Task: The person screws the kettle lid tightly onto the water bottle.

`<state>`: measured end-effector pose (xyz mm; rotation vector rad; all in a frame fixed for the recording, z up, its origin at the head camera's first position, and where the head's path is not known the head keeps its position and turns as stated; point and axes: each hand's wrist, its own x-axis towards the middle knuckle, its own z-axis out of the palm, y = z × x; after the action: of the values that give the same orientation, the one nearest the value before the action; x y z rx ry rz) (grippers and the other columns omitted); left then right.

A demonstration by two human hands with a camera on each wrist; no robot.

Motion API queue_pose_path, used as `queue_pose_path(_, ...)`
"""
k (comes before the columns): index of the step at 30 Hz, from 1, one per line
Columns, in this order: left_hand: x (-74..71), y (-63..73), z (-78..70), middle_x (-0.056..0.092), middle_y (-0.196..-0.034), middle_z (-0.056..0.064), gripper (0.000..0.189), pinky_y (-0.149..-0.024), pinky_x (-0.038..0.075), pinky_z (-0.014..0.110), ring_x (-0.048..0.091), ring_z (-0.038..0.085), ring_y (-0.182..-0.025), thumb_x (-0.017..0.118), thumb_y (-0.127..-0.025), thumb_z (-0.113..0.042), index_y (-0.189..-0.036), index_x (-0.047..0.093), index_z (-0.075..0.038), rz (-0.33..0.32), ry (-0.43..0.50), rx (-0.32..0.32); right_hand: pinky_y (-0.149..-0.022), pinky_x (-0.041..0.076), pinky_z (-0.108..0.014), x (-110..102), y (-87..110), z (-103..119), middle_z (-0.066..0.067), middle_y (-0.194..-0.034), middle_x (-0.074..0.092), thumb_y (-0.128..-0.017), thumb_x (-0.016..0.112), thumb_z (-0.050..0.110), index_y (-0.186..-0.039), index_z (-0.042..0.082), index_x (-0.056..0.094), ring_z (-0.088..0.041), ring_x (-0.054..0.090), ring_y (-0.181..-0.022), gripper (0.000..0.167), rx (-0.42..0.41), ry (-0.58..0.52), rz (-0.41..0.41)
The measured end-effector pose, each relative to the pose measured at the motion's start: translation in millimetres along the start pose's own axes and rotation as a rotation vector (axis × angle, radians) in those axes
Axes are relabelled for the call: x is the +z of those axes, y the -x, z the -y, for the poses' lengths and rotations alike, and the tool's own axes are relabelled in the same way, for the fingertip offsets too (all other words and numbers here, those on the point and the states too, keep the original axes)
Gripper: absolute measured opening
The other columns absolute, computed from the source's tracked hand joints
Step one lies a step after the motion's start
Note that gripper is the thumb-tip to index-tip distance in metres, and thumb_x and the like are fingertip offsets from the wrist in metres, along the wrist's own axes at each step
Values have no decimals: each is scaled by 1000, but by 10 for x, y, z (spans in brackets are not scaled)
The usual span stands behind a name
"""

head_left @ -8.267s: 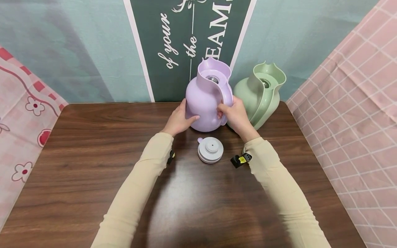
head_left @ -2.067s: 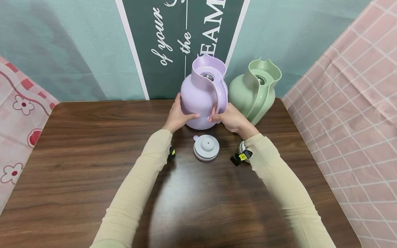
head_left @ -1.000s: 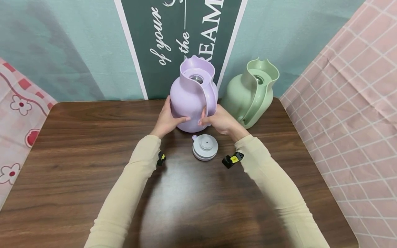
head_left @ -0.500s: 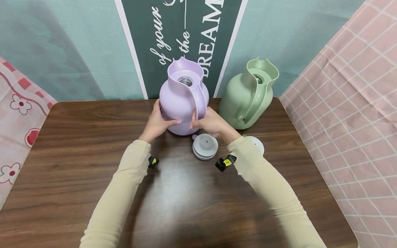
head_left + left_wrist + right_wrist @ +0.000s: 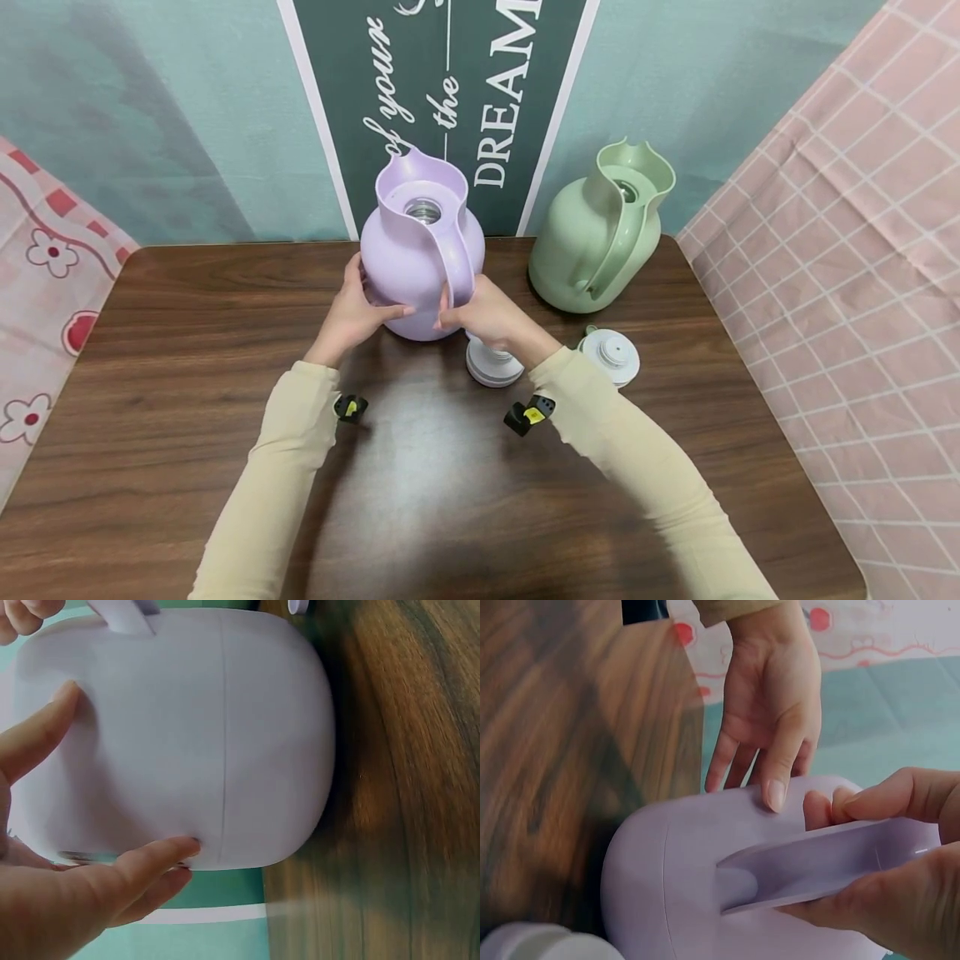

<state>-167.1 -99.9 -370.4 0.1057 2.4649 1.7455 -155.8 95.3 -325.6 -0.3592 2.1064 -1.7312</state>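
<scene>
A lilac thermos jug (image 5: 420,258) with its mouth uncovered stands upright towards the back of the table, between both hands. My left hand (image 5: 354,315) holds the left side of its round body, thumb across the front and fingers spread along the side. My right hand (image 5: 491,315) grips the lower part of the jug's handle (image 5: 810,870). Whether the jug's base touches the wood, I cannot tell. Partly hidden by my right hand, a pale grey stopper lid (image 5: 491,367) lies just right of the lilac jug.
A green thermos jug (image 5: 596,233), also uncovered, stands at the back right. In front of it lies a white stopper lid (image 5: 615,357) with a green tab, partly covered by my right sleeve. Fabric hangs behind the brown table (image 5: 420,500) and along both sides.
Both hands have carried the lilac jug left and slightly nearer, away from the green jug. The green-tabbed lid has come out from under my right arm; my right hand now partly covers the grey lid.
</scene>
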Motion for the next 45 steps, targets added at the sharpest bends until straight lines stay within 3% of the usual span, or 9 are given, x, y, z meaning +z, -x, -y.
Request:
queue_pose_path(17, -201, 384, 50, 17, -145, 18, 107, -102, 28, 41, 23, 33, -131, 77, -72, -12, -144, -2, -7, 46, 53, -79, -58, 38, -22, 433, 261, 11, -1, -57, 48, -71, 57, -12, -64, -2, 52, -12, 46, -58, 13, 5, 34, -43)
queue_pose_path(33, -277, 557, 86, 20, -142, 21, 104, -100, 30, 44, 24, 34, -129, 77, -69, -2, -142, 3, -4, 79, 81, -53, -62, 38, -23, 658, 489, 30, 2, -59, 49, -74, 63, -6, -66, -1, 57, -11, 45, -61, 11, -19, 135, -44)
queue_pose_path(39, -301, 612, 60, 19, -142, 22, 105, -99, 31, 43, 24, 35, -130, 77, -69, 0, -142, 2, -3, 93, 86, -74, -61, 37, -22, 704, 543, 39, 4, -60, 50, -76, 63, -4, -67, 0, 58, -9, 44, -61, 11, -21, 173, -16)
queue_pose_path(45, -319, 661, 40, 18, -142, 23, 107, -99, 31, 46, 22, 37, -130, 78, -68, -1, -142, 0, -2, 112, 72, -85, -62, 37, -21, 681, 566, 65, 4, -63, 55, -77, 63, -2, -70, 1, 62, -7, 45, -62, 8, -30, 226, 61)
